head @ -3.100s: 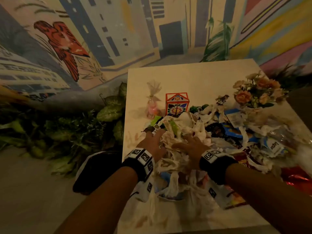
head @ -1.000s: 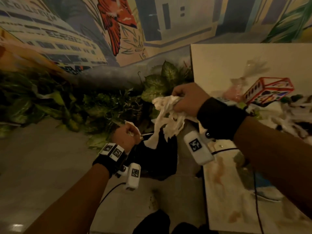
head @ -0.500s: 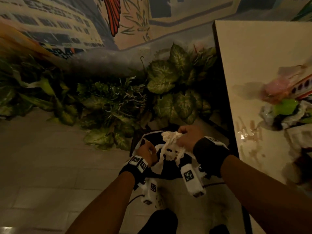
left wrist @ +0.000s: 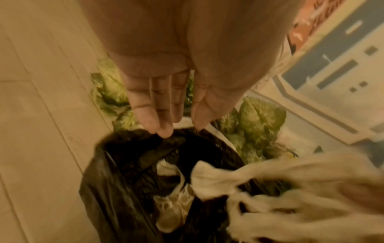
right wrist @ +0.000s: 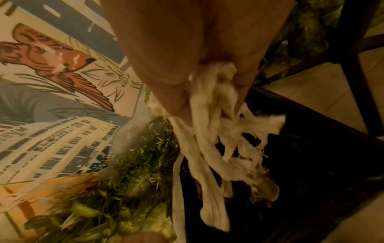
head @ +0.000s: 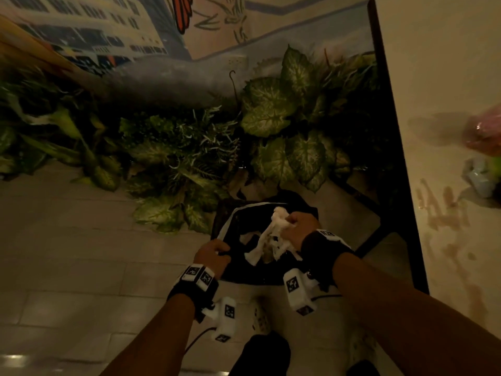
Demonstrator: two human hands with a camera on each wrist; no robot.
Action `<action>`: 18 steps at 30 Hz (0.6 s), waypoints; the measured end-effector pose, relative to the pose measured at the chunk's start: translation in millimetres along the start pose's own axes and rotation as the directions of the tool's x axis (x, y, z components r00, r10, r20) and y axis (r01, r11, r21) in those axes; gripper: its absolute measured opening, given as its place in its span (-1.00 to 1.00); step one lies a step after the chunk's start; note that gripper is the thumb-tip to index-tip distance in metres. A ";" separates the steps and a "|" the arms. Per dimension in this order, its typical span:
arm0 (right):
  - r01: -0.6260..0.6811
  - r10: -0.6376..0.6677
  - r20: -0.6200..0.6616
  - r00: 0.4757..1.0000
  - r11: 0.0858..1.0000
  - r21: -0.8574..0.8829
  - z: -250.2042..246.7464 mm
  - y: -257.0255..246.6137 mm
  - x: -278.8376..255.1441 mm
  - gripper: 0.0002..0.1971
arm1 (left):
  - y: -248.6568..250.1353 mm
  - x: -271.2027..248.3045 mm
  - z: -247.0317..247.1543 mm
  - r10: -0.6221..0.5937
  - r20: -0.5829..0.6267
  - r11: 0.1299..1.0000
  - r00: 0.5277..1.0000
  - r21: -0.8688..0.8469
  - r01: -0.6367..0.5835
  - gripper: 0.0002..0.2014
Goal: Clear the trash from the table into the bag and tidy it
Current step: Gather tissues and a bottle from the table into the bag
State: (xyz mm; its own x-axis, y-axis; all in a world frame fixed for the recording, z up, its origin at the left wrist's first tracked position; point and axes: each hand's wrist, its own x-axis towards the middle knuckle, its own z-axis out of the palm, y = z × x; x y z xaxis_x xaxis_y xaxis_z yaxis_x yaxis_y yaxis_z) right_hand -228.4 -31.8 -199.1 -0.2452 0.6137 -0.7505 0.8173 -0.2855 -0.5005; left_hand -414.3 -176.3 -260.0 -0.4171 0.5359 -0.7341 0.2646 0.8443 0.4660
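A black trash bag (head: pixel 244 229) (left wrist: pixel 124 189) (right wrist: pixel 301 172) stands open on the floor left of the table. My left hand (head: pixel 212 253) (left wrist: pixel 176 129) pinches the near left rim of the bag and holds it open. My right hand (head: pixel 299 226) (right wrist: pixel 209 92) grips a bunch of torn white paper strips (head: pixel 271 240) (left wrist: pixel 270 184) (right wrist: pixel 218 139) that hang into the bag's mouth. More crumpled white paper (left wrist: pixel 172 210) lies inside the bag.
The pale table (head: pixel 439 131) fills the right side, with pink (head: pixel 485 134) and crumpled wrappers (head: pixel 481 175) at its edge. Its dark frame (head: pixel 393 158) runs beside the bag. Leafy plants (head: pixel 271 126) crowd behind the bag under a painted wall. Tiled floor (head: pixel 67 253) lies to the left.
Both hands left the trash pile on the table and moved down left to the bag. The right hand carried the paper strips and now has them lower in the bag's mouth.
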 end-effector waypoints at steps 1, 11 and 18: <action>-0.017 0.017 0.032 0.999 1.000 0.009 1.3 2.2 2.4 -0.73 | -4.4 -0.7 -4.7 -0.008 -0.037 1.000 0.999 -0.028 0.007 -0.74; 0.107 -0.098 0.081 0.992 0.989 -0.105 -28.3 -9.8 -43.5 -0.70 | 38.2 -36.4 -33.6 0.039 -0.093 0.989 0.995 -0.141 -0.052 -0.79; 0.421 -0.399 0.138 0.906 0.878 -0.228 -122.0 -33.1 -150.8 -0.76 | 147.6 -92.0 -31.3 0.266 -0.137 0.956 0.954 -0.094 -0.279 -0.81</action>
State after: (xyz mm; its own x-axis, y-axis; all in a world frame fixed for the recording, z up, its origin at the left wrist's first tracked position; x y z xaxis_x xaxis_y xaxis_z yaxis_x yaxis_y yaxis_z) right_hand -154.9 -25.1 -16.7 -0.6203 0.5690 -0.5398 0.7331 0.1759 -0.6570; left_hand -364.1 -101.0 -108.2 -0.4466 0.7357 -0.5092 0.2879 0.6570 0.6968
